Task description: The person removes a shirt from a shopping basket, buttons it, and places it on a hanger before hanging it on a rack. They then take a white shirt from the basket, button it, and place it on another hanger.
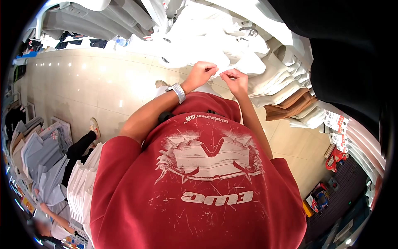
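Note:
Both of my hands are out in front of me at the lower edge of an overexposed white garment (224,62). The fingertips of my left hand (202,74) are pinched together on its edge, and a pale band circles that wrist. Close beside it, my right hand (236,81) pinches the same edge between thumb and fingers. A short stretch of white cloth runs between the two hands. Strong glare hides the garment's exact kind and where it joins the other white clothes (195,37) behind it.
White and cream garments hang to the right, with a brown garment (290,104) among them. Grey garments (87,20) hang at upper left. Pale floor tiles (91,79) lie to the left. A person (54,220) stands among racks at lower left.

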